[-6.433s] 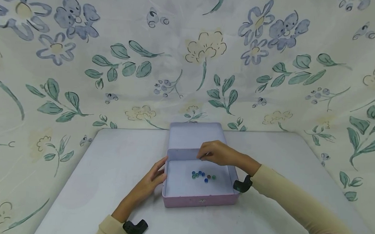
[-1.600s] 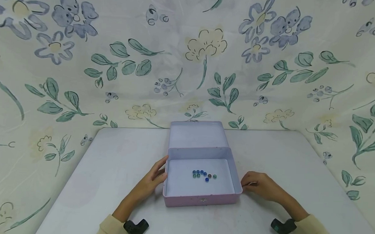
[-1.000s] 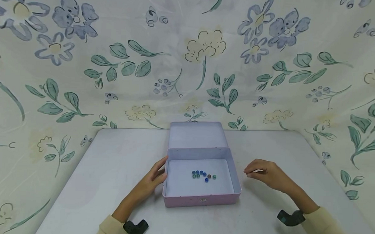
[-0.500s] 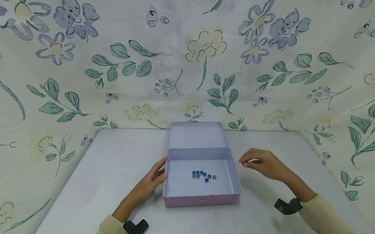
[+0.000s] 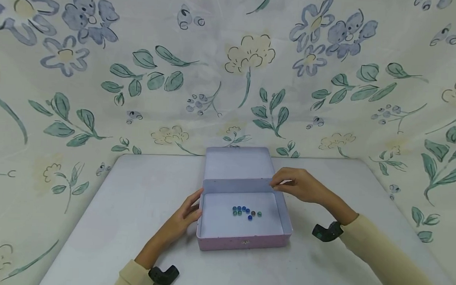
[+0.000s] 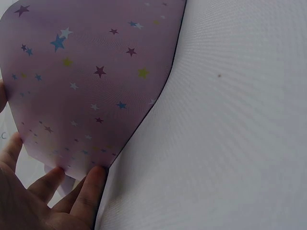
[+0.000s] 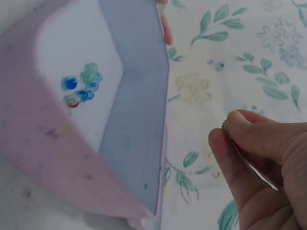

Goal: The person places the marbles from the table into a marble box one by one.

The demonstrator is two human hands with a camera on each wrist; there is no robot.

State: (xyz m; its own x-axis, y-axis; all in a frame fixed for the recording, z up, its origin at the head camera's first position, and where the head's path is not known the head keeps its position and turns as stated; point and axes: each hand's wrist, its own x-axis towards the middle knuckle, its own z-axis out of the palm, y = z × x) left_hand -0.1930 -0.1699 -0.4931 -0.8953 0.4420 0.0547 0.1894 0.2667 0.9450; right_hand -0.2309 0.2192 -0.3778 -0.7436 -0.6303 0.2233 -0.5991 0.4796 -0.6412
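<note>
A pink tin box with a pale lilac inside stands on the table, its lid laid back. Several glass marbles, blue, green and one brownish, sit in a loose cluster on its floor. Over the box's back right corner, my right hand pinches a small greenish marble between thumb and forefinger; the right wrist view shows it mostly hidden by the fingertips. My left hand rests with fairly straight fingers against the box's left side, where the left wrist view shows a star pattern.
The white table runs out on both sides of the box. Behind it hangs a flower-printed cloth. A black wrist camera is worn on the left arm, another camera on the right.
From beside the box's right side, my right hand has risen and moved back and left to the back right corner. The left hand, the box and the marbles inside stay put.
</note>
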